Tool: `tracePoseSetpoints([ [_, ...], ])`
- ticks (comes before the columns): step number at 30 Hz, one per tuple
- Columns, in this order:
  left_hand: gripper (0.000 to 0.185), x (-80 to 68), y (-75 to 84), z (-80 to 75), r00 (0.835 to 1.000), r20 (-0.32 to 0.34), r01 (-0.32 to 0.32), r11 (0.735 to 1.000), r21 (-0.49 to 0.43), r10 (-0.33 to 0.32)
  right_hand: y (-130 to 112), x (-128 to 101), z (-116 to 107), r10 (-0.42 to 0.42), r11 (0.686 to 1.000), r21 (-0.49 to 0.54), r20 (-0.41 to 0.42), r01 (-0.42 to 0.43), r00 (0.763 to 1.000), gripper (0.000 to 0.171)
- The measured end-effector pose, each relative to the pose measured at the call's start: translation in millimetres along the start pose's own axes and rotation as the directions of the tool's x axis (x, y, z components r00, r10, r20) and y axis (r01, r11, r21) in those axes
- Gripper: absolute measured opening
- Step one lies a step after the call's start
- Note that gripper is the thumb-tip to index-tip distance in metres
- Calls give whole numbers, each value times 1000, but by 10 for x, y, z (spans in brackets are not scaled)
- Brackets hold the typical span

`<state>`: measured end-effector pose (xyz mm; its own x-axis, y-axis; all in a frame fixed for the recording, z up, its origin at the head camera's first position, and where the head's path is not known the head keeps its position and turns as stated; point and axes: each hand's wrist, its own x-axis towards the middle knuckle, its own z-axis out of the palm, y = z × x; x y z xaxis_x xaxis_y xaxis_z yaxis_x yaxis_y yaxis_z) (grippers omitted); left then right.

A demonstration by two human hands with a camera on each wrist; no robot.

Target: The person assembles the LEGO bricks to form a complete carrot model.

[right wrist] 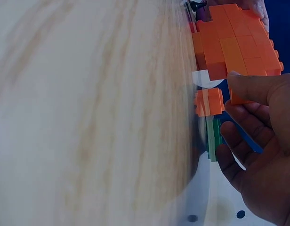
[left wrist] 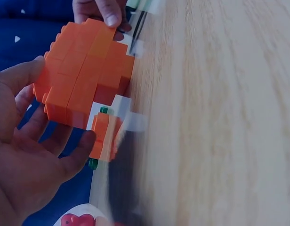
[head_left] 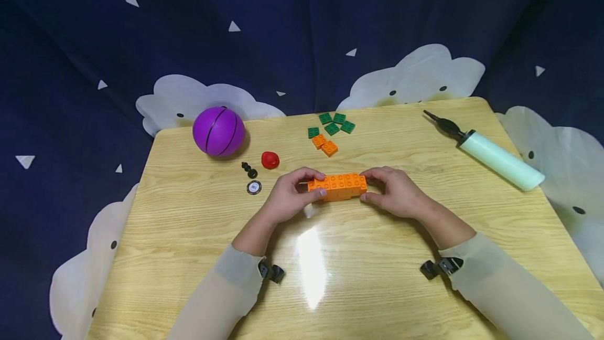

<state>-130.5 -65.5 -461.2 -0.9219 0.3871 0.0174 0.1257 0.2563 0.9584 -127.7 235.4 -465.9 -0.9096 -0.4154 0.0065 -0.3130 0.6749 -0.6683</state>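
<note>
- The orange block [head_left: 337,189] is held between the left hand [head_left: 289,197], at nine o'clock, and the right hand [head_left: 395,191], at three; its long axis is aligned between them.
- Each end is pinched, thumb and fingers parted by the block.
- Smooth, stepped, studded plastic is shown; green bricks [head_left: 332,129] are scattered toward twelve o'clock.

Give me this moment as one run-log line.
left hand: grips orange build, left end | right hand: grips its right end | beyond it: loose orange bricks, green bricks
</note>
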Motion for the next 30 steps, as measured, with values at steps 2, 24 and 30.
tracePoseSetpoints([
  [2, 25, 7, -4, -10, 1000, 4, -9, 1000, 6, 9, 1, 2, -1, 0, 1000, 0, 3, 0, 1000, 48],
  [24, 29, 194, 0, -103, 1000, 4, -13, 999, -48, 13, 8, -3, 1, -9, 1000, 4, -3, 9, 1000, 49],
  [30, 29, 285, 2, -147, 999, -32, 19, 997, -72, -21, 4, -4, 5, -12, 1000, 0, -7, 12, 1000, 47],
])
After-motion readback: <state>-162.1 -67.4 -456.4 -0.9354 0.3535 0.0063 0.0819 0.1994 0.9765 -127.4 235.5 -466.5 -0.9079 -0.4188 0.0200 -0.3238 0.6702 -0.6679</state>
